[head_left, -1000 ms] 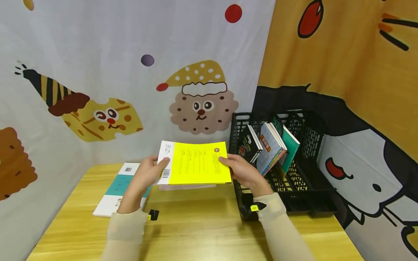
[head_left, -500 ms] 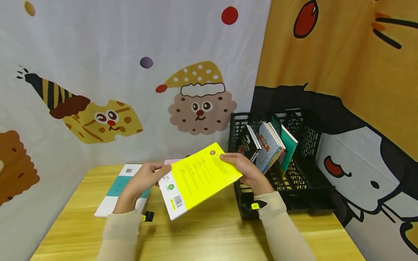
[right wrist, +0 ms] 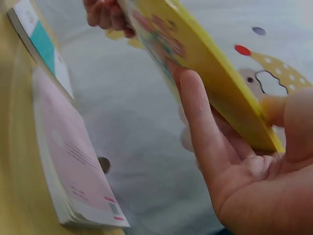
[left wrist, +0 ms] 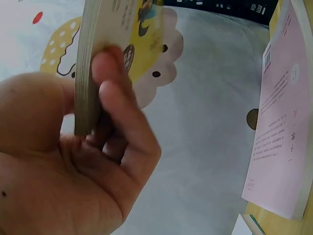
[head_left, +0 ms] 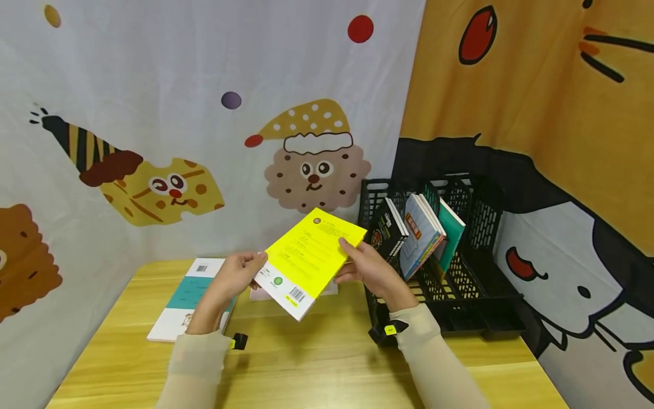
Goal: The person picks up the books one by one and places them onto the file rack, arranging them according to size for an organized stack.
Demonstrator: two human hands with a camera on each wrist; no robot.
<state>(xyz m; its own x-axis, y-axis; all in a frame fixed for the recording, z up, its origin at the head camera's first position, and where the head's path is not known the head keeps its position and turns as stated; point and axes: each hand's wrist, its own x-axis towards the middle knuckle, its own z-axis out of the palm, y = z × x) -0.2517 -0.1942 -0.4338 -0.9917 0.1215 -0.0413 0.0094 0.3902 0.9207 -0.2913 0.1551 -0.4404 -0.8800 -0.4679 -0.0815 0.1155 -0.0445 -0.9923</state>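
Note:
A yellow book with a white band and a barcode is held tilted above the table by both hands. My left hand pinches its left corner, thumb on top and fingers beneath; in the left wrist view the page edges show between thumb and fingers. My right hand grips the right edge, thumb over the cover and fingers under it. Below lies a pink book, mostly hidden from the head view by the yellow one. Left of it is a white and teal book, flat on the table.
A black slotted rack stands on the right of the wooden table. Leaning in it are a black book, a light blue book among others, and a teal book. A printed curtain hangs behind.
The yellow book has turned from lying level across to slanting, its white end now pointing down toward the front. Both hands keep hold of it; the right hand has shifted slightly left.

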